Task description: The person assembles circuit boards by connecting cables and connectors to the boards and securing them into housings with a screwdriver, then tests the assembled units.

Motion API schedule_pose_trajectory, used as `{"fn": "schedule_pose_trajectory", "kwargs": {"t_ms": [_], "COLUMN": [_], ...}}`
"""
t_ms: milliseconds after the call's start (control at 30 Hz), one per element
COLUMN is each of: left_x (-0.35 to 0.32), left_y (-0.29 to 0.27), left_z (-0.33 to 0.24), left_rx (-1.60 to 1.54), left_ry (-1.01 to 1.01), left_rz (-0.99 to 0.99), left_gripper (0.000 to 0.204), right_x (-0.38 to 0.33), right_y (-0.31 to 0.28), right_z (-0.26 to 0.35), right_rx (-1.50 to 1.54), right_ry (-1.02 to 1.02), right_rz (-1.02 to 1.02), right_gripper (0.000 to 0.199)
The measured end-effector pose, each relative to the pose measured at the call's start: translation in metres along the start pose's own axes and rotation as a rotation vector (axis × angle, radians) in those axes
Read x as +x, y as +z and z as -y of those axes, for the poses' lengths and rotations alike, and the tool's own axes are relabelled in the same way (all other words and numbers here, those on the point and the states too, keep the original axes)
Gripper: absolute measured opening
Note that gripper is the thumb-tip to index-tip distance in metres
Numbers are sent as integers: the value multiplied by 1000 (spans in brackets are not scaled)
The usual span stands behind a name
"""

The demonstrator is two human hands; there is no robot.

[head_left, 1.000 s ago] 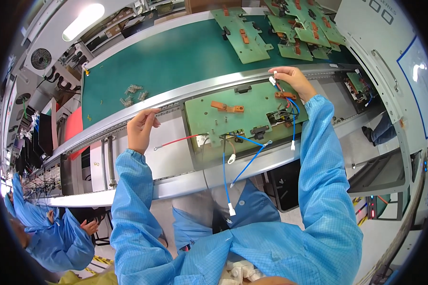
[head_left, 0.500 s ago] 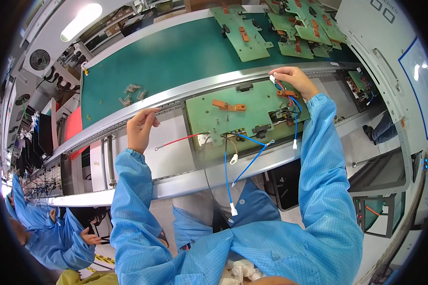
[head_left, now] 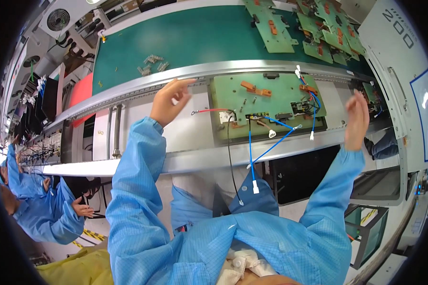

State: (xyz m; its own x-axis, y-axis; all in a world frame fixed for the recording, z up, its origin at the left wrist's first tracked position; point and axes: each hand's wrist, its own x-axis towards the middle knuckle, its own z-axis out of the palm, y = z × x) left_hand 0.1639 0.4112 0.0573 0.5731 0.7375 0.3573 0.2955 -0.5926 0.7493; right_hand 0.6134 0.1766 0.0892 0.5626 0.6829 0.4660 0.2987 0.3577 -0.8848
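Note:
A green fibreglass board (head_left: pixel 233 97) with orange-brown terminal strips lies in a dark tray on the rail in front of me. My left hand (head_left: pixel 171 102) hovers left of the board near its red wire (head_left: pixel 211 110), fingers loosely bent and apart, holding nothing. Right of the board my right hand (head_left: pixel 357 118) is raised with fingers stretched out, also empty. Blue wires (head_left: pixel 273 152) and a black wire (head_left: pixel 230 161) hang over the front rail, some ending in white connectors (head_left: pixel 256 187). Another white connector (head_left: pixel 297 71) stands up at the board's far right corner.
On the green bench mat (head_left: pixel 185 38) lie small clear plastic parts (head_left: pixel 152 64). More green boards (head_left: pixel 328 33) are heaped at the far right. A metal rail (head_left: pixel 195 161) runs before me. Co-workers in blue sleeves (head_left: pixel 52 209) are at the left.
My right hand has let go of the white connector and moved right, off the board. The black wire now hangs over the front rail. The view has shifted.

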Motion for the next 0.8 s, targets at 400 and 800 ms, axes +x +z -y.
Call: {"fn": "schedule_pose_trajectory", "kwargs": {"t_ms": [400, 800], "left_x": [-23, -13], "left_y": [35, 50], "left_z": [-80, -77], "left_rx": [330, 45], "left_ry": [236, 318], "left_rz": [118, -9], "left_gripper": [93, 16], "right_x": [-112, -102], "right_y": [157, 200], "right_z": [63, 47], "right_rx": [-206, -351], "right_ry": [277, -2], "right_rz": [408, 360], "right_gripper": [68, 48]}}
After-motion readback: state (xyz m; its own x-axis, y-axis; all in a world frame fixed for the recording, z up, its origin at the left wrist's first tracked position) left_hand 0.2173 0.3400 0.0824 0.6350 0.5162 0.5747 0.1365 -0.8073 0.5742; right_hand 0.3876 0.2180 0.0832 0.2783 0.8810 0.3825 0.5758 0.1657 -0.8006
